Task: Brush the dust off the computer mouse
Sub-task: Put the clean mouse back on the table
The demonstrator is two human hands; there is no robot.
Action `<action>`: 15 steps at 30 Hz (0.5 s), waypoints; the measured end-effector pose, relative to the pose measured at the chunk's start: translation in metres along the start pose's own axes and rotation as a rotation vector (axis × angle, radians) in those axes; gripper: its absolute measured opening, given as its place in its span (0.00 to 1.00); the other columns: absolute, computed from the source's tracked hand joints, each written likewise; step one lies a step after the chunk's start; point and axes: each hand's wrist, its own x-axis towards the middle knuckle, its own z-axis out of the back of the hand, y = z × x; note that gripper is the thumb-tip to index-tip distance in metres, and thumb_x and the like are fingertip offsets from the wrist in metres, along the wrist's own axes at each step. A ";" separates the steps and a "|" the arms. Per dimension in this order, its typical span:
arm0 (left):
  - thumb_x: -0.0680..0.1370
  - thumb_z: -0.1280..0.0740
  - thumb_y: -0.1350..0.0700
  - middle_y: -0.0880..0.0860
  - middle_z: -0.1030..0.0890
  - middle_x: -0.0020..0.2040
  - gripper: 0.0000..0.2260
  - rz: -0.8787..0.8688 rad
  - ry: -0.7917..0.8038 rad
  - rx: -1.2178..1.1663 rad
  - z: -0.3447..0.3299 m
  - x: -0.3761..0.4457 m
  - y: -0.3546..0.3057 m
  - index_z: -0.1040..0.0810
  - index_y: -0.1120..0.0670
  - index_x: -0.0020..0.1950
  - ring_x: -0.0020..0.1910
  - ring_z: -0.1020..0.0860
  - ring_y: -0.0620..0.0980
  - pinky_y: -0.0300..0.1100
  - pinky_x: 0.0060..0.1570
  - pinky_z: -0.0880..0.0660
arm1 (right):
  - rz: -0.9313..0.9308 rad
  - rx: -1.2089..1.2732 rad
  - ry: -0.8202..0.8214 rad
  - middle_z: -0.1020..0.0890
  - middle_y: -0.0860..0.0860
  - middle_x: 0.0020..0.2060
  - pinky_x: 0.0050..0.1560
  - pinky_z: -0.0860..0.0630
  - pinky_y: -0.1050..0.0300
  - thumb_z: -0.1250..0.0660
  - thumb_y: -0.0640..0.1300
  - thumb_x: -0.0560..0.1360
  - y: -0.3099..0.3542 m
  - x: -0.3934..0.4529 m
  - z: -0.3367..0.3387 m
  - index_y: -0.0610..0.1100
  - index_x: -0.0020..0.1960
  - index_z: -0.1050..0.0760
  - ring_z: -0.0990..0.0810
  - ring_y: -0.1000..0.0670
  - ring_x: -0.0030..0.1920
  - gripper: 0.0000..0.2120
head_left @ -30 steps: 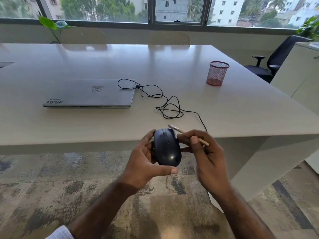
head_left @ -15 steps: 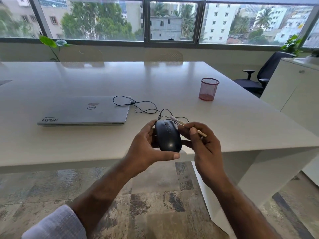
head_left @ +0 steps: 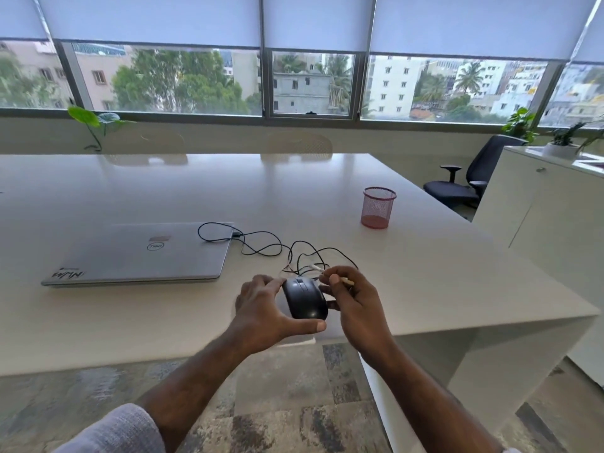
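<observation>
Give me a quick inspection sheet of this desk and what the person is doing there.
Surface: white table, near edge by the hands.
Job's things: black mouse; thin brush.
Clutter: closed laptop; red mesh cup.
Hands: left hand cradles the mouse; right hand pinches the brush.
Cables: black cord looped from laptop to mouse.
Surroundings: windows, plants, office chair, white cabinet.

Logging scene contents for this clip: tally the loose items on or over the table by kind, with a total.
Laptop: 1, closed
Computer mouse: 1, black, wired, between both hands
Brush: 1, in the right hand
Mesh pen cup: 1, red
Total: 4
</observation>
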 end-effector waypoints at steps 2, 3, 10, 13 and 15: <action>0.49 0.37 0.17 0.46 0.33 0.62 0.58 0.009 0.012 0.030 -0.002 0.006 0.001 0.33 0.47 0.74 0.61 0.38 0.45 0.44 0.62 0.35 | -0.014 -0.011 -0.001 0.16 0.46 0.50 0.56 0.20 0.35 0.39 0.39 0.84 -0.004 0.006 0.000 0.48 0.51 0.21 0.16 0.43 0.54 0.09; 0.49 0.37 0.17 0.45 0.33 0.61 0.58 0.010 0.019 0.040 -0.002 0.009 0.001 0.33 0.47 0.74 0.60 0.39 0.44 0.44 0.61 0.36 | -0.018 -0.010 -0.004 0.16 0.47 0.49 0.57 0.21 0.34 0.39 0.39 0.84 -0.006 0.009 -0.001 0.48 0.51 0.21 0.17 0.42 0.54 0.09; 0.49 0.35 0.18 0.45 0.34 0.60 0.57 0.023 0.073 0.116 -0.009 0.028 0.004 0.31 0.46 0.72 0.59 0.41 0.44 0.47 0.63 0.36 | -0.055 -0.016 -0.023 0.15 0.49 0.47 0.58 0.22 0.34 0.37 0.38 0.83 -0.022 0.027 -0.003 0.50 0.49 0.20 0.16 0.43 0.52 0.10; 0.49 0.33 0.19 0.45 0.34 0.60 0.56 0.029 0.077 0.123 -0.011 0.038 0.004 0.31 0.46 0.72 0.59 0.40 0.45 0.46 0.62 0.35 | -0.063 -0.033 -0.012 0.15 0.50 0.46 0.57 0.20 0.37 0.37 0.39 0.82 -0.027 0.034 -0.003 0.51 0.48 0.20 0.15 0.45 0.51 0.11; 0.49 0.32 0.20 0.44 0.36 0.58 0.54 0.039 0.083 0.108 -0.012 0.046 0.002 0.31 0.45 0.71 0.58 0.40 0.45 0.45 0.59 0.35 | -0.054 -0.059 -0.006 0.15 0.51 0.46 0.54 0.19 0.44 0.37 0.38 0.82 -0.028 0.040 -0.002 0.52 0.47 0.20 0.16 0.48 0.50 0.11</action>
